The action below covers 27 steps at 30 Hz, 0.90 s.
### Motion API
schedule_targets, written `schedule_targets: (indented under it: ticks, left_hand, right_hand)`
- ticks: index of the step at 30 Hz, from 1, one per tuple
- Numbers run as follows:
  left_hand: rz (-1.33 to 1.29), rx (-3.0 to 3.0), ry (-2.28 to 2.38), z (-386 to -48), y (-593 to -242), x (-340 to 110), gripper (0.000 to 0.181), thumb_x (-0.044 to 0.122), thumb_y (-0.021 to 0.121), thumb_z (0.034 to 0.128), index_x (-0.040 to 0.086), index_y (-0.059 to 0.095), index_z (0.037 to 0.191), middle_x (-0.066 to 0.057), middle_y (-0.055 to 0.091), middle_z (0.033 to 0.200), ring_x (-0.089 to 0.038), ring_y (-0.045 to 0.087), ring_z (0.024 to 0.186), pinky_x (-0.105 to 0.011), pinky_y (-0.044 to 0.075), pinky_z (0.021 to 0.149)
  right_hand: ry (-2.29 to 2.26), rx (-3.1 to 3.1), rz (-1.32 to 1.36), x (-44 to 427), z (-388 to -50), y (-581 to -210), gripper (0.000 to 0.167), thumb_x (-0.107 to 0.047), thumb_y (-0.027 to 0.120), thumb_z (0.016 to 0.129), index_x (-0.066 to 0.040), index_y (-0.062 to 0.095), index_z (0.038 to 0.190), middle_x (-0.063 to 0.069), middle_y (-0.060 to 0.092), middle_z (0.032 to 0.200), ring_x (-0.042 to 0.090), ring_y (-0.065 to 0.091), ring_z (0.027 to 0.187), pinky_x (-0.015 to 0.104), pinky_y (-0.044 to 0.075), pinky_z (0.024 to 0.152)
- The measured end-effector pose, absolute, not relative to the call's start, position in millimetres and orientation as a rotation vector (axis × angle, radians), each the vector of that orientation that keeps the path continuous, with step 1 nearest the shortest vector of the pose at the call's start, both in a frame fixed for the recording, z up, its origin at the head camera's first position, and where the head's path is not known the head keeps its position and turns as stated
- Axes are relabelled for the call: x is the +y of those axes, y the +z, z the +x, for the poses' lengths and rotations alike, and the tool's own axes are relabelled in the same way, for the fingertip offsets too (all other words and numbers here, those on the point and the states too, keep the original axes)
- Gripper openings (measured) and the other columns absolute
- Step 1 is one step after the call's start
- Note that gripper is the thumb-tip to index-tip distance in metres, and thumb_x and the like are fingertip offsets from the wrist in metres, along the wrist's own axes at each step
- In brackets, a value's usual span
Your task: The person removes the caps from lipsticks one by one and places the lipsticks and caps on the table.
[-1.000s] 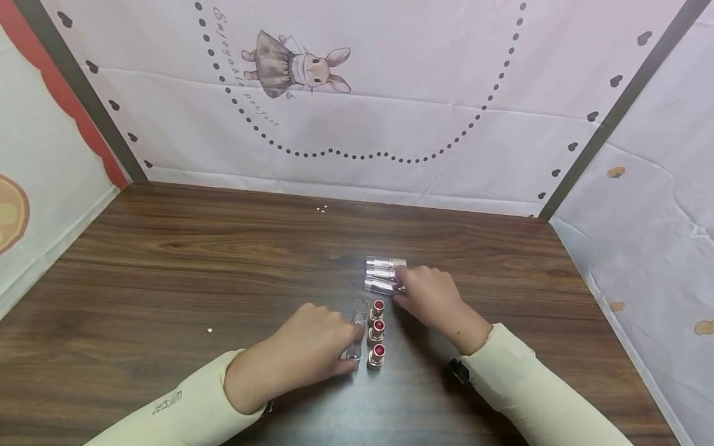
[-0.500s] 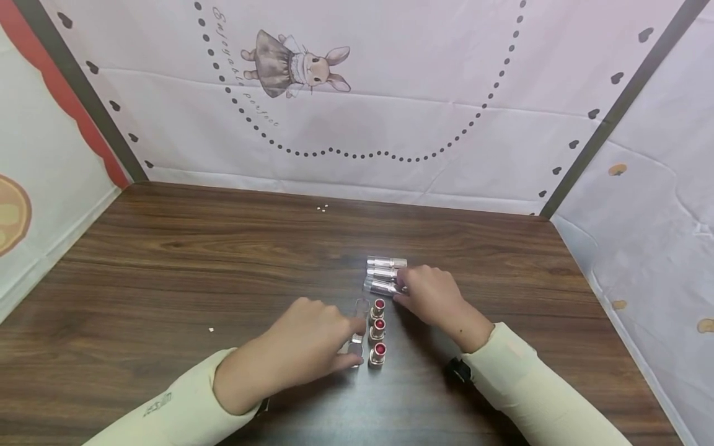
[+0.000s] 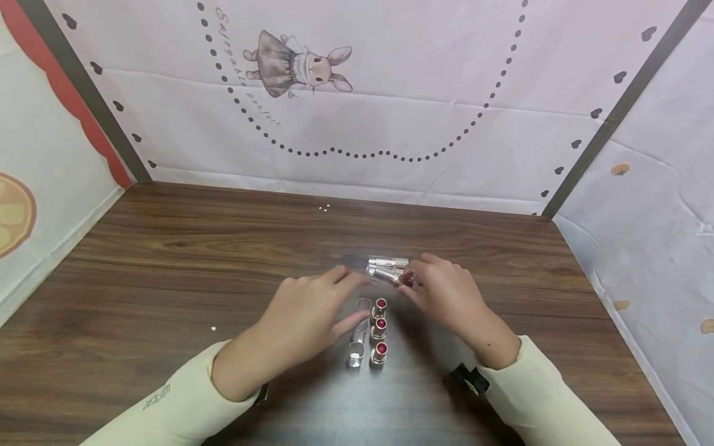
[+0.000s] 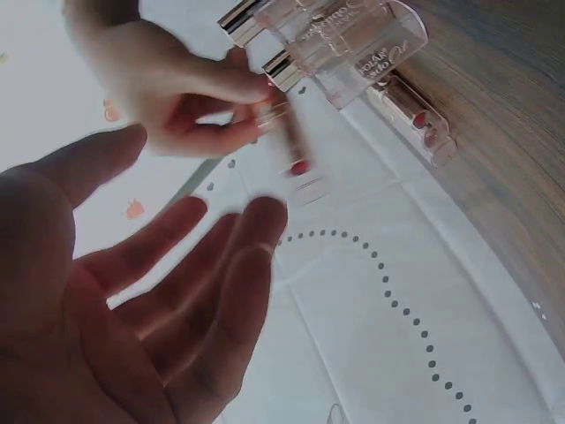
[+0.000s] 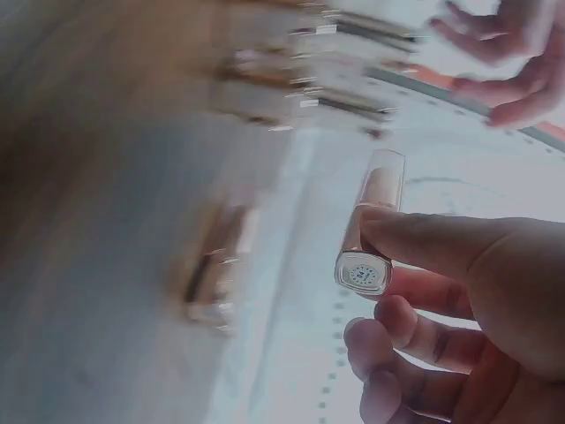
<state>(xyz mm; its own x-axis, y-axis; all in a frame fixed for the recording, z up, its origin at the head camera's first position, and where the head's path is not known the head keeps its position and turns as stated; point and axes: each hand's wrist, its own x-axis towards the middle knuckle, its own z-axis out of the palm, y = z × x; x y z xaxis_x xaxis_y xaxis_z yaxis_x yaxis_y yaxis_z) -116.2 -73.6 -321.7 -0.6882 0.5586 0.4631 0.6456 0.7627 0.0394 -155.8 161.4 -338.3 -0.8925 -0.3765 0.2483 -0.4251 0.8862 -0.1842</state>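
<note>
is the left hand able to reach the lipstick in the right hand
Probably yes: the left hand is open and empty, and nothing shows between it and the lipstick, which points toward it.

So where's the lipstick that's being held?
In the head view, the held lipstick is just right of centre, pinched by the right hand, beyond the three upright uncapped lipsticks.

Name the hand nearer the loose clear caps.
Left. The left hand is beside the loose clear caps; the right hand is farther, right of the red lipsticks.
</note>
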Motion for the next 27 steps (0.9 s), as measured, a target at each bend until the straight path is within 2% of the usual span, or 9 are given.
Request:
schedule_targets:
  ticks: [4, 7, 14, 22, 27]
  left_hand:
    - [-0.852, -2.515, -0.314, -118, -320, -74, 0.046, 0.042, 0.079, 0.0842, 0.021, 0.065, 0.123, 0.0, 0.067, 0.108, -0.014, 0.067, 0.067, -0.023, 0.036, 0.042]
    - [-0.832, -2.513, -0.318, -119, -319, -75, 0.048, 0.041, 0.079, 0.0836, 0.021, 0.064, 0.124, 0.0, 0.066, 0.113, -0.014, 0.066, 0.066, -0.022, 0.034, 0.041]
    - [-0.865, -2.497, -0.328, -119, -321, -75, 0.043, 0.041, 0.081, 0.0826, 0.021, 0.067, 0.119, 0.002, 0.067, 0.099, -0.01, 0.053, 0.049, -0.02, 0.029, 0.041]
    - [-0.889, -2.499, -0.31, -116, -320, -72, 0.038, 0.043, 0.079, 0.0841, 0.022, 0.07, 0.114, 0.007, 0.068, 0.089, -0.007, 0.049, 0.046, -0.02, 0.024, 0.041]
    - [-0.919, -2.478, -0.319, -115, -323, -70, 0.036, 0.043, 0.077, 0.0856, 0.021, 0.071, 0.114, 0.006, 0.07, 0.09, -0.005, 0.051, 0.048, -0.019, 0.026, 0.041]
  right_hand:
    - [0.396, -2.778, 0.65, 160, -144, -328, 0.017, -0.031, 0.083, 0.081, -0.019, 0.073, 0.087, -0.001, 0.061, 0.083, 0.011, 0.059, 0.062, 0.027, 0.045, 0.052]
    - [0.423, -2.716, 0.713, 157, -134, -324, 0.017, -0.03, 0.085, 0.08, -0.019, 0.074, 0.087, -0.003, 0.061, 0.083, 0.007, 0.056, 0.059, 0.023, 0.042, 0.051]
    - [0.417, -2.62, 0.831, 152, -118, -319, 0.018, -0.028, 0.087, 0.078, -0.02, 0.073, 0.087, -0.006, 0.061, 0.085, 0.001, 0.045, 0.054, 0.018, 0.037, 0.049]
    - [0.447, -2.603, 0.873, 151, -110, -315, 0.018, -0.024, 0.084, 0.08, -0.017, 0.072, 0.091, -0.005, 0.071, 0.085, 0.002, 0.062, 0.059, 0.016, 0.044, 0.052]
    - [0.463, -2.606, 0.895, 150, -109, -318, 0.018, -0.023, 0.083, 0.082, -0.014, 0.071, 0.091, -0.004, 0.075, 0.082, 0.004, 0.063, 0.058, 0.015, 0.044, 0.051]
